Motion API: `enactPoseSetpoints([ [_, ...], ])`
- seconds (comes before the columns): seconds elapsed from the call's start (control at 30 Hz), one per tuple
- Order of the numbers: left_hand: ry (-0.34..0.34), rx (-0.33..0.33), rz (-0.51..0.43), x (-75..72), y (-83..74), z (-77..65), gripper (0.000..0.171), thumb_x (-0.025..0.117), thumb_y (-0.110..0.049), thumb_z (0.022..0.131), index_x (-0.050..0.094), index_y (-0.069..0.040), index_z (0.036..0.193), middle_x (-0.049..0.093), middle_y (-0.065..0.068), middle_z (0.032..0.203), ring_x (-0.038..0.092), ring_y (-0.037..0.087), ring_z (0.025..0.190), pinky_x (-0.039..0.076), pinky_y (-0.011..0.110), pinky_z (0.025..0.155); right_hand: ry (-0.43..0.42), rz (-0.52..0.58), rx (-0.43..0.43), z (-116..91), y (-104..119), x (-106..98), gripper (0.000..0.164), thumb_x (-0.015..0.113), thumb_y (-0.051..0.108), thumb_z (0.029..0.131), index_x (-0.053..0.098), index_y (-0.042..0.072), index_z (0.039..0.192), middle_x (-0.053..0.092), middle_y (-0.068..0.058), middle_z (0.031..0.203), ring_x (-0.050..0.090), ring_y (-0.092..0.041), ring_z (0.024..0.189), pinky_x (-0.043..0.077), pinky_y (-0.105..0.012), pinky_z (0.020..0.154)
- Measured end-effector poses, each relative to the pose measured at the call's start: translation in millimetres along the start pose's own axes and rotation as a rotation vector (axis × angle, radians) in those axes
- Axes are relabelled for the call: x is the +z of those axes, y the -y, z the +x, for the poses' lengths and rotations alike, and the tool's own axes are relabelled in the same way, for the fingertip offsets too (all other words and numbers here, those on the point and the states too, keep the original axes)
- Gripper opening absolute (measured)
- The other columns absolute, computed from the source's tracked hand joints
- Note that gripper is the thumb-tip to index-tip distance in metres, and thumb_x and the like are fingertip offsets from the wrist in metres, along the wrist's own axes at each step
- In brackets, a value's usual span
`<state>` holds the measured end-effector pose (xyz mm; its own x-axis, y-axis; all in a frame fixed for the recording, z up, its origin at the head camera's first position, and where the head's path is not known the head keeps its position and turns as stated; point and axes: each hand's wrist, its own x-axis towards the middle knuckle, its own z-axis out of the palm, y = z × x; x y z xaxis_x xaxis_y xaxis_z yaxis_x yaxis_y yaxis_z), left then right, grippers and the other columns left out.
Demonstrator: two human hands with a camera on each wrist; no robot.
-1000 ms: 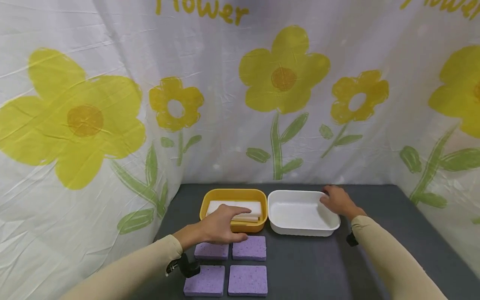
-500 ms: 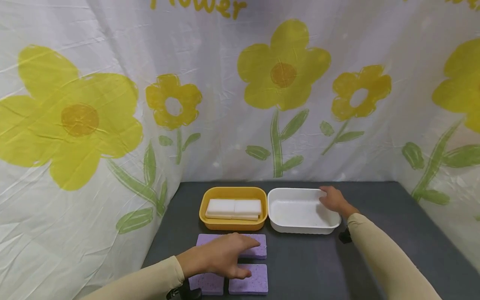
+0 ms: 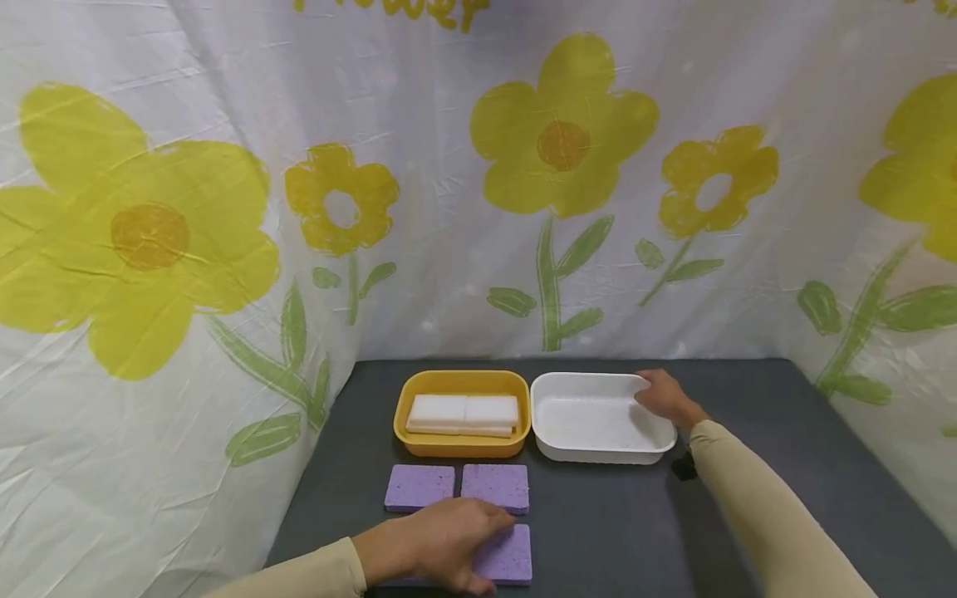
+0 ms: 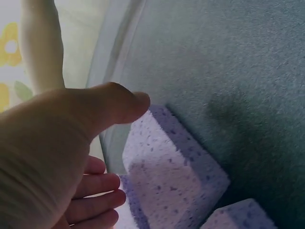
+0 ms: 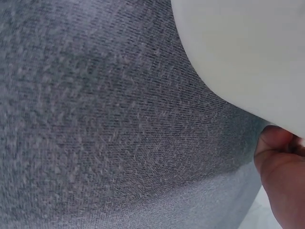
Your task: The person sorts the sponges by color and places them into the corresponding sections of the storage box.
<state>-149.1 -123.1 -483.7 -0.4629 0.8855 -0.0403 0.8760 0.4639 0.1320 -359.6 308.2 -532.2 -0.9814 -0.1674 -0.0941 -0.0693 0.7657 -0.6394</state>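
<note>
My left hand (image 3: 449,536) is low over the front row of purple sponges, thumb and fingers apart around the front right sponge (image 3: 514,558). In the left wrist view the thumb lies by that sponge's corner, with the fingers on its other side. The hand and wrist hide most of the front left sponge. Two more purple sponges, back left (image 3: 419,487) and back right (image 3: 497,487), lie flat behind. With my right hand (image 3: 664,394) I grip the right rim of a bare white tray (image 3: 594,423); thumb and finger meet at its edge in the right wrist view.
Left of the white tray stands a yellow tray (image 3: 462,450) with white sponge-like blocks (image 3: 437,409) side by side inside. The dark grey tabletop (image 3: 606,531) ends at a flower-printed curtain (image 3: 441,291) behind and at both sides.
My left hand has come back from above the yellow tray toward me, down to the front purple sponges. My right hand stays on the white tray's rim.
</note>
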Motion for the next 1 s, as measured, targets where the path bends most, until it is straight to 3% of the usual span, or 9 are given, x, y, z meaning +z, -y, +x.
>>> enactPoseSetpoints([
  [0.2,-0.013,0.004,0.075,9.5,-0.6,-1.9,0.070,0.091,-0.052,0.085,0.068,-0.009,0.136,0.076,-0.003,0.126,0.072,0.006,0.114,0.060,0.023,0.097,-0.002,-0.018,0.013,0,2,2,0.062,0.054,-0.001,0.095,0.047,-0.017,0.155,0.055,-0.041,0.151,0.057,-0.058,0.137,0.051,-0.066,0.110],
  [0.33,-0.041,-0.015,0.161,15.2,-1.3,-1.6,0.061,0.094,-0.053,0.080,0.069,-0.015,0.121,0.074,-0.008,0.109,0.072,0.004,0.099,0.061,0.023,0.087,-0.003,-0.031,0.027,-2,4,1,0.062,0.050,-0.001,0.096,0.045,-0.016,0.156,0.052,-0.041,0.153,0.054,-0.058,0.140,0.049,-0.067,0.113],
  [0.5,-0.046,-0.049,0.178,19.8,-3.3,-0.4,0.054,0.097,-0.051,0.076,0.067,-0.020,0.108,0.071,-0.011,0.099,0.070,0.003,0.088,0.060,0.023,0.079,0.007,-0.022,0.045,-4,5,0,0.062,0.047,0.001,0.099,0.042,-0.015,0.159,0.049,-0.042,0.156,0.051,-0.059,0.143,0.047,-0.068,0.114],
  [1.0,-0.017,-0.101,0.142,24.4,-7.2,2.6,0.055,0.098,-0.047,0.075,0.069,-0.019,0.113,0.072,-0.009,0.104,0.070,0.004,0.092,0.060,0.023,0.081,-0.016,-0.038,0.081,-4,5,1,0.061,0.050,0.003,0.100,0.044,-0.012,0.159,0.052,-0.039,0.155,0.053,-0.058,0.141,0.050,-0.066,0.111],
])
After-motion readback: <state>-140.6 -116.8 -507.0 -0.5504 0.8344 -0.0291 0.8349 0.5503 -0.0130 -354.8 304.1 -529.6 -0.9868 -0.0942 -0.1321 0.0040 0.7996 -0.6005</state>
